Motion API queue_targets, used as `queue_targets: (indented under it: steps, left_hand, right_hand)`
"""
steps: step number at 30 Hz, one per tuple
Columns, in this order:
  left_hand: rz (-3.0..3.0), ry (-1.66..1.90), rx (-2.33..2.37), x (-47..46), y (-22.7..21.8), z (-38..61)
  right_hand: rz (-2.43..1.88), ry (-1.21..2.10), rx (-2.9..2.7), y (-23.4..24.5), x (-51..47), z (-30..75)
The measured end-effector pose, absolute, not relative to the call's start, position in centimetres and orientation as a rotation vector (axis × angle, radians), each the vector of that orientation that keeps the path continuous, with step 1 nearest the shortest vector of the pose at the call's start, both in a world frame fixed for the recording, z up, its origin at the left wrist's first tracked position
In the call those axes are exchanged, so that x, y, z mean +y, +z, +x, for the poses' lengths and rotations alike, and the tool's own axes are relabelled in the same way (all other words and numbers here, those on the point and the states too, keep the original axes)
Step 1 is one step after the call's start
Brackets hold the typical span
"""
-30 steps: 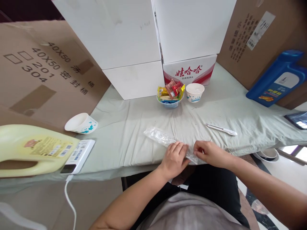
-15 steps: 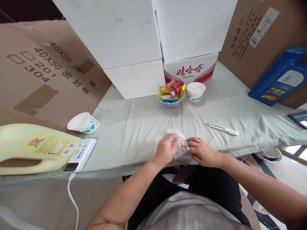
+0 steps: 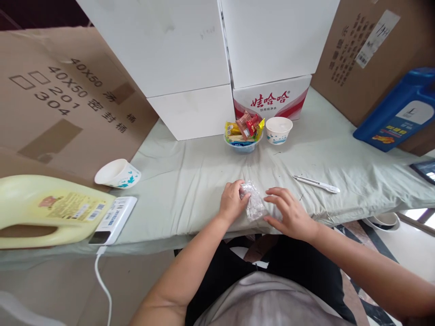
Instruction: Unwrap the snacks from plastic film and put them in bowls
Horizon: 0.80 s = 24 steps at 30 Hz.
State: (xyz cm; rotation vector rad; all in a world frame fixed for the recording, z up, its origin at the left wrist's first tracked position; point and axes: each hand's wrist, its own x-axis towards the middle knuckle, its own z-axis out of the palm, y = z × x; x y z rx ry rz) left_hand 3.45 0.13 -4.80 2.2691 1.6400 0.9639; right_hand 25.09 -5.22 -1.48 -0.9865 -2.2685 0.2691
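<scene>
A crumpled piece of clear plastic [image 3: 254, 203], a bag or film, lies near the front edge of the cloth-covered table. My left hand [image 3: 234, 199] grips its left side with thumb and fingers. Just to the right of the plastic, my right hand [image 3: 290, 215] is open, its fingers spread and curved towards it. Whether the right fingertips touch the plastic is hard to make out. Beyond the hands stands a clear bowl [image 3: 243, 148] filled with small wrapped packets [image 3: 247, 126]. A white paper cup [image 3: 278, 131] stands upright beside that bowl.
A white pen [image 3: 316, 184] lies to the right. On the left are a tipped paper cup [image 3: 118, 174], a yellow jug [image 3: 61, 208] and a white device [image 3: 113, 219] with a cable. White boxes [image 3: 190, 113] stand behind; a blue bottle [image 3: 396, 113] leans at the right.
My right hand has opened and lifted slightly off the plastic. My left hand has shifted a little up and left. The plastic looks more bunched together.
</scene>
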Motion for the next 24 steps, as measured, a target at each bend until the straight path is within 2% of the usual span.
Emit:
queue_targets:
  steps: [4,8,11,14,19,24]
  left_hand:
    - [2.26,0.866,1.823,1.3,-4.1,3.0]
    - [2.277,0.861,2.109,2.3,-1.9,2.3]
    - [2.571,0.934,1.759,1.9,-0.9,2.3]
    - [2.739,0.74,1.305,1.0,-1.4,2.8]
    - [2.652,0.63,1.435,0.4,-3.1,2.8]
    - [2.624,0.718,1.229,0.3,-3.1,2.2]
  right_hand:
    - [-0.857,0.221,-2.631,-2.8,-6.1,23.6]
    - [-0.953,0.218,-2.67,-4.7,-6.9,23.0]
    - [-0.942,0.208,-2.637,-4.8,-7.2,22.9]
    - [-0.906,0.216,-2.596,-4.4,-7.1,22.9]
    - [-1.014,0.204,-2.449,-3.6,-6.4,23.6]
    - [-0.918,0.196,-2.491,-2.1,-5.5,23.8]
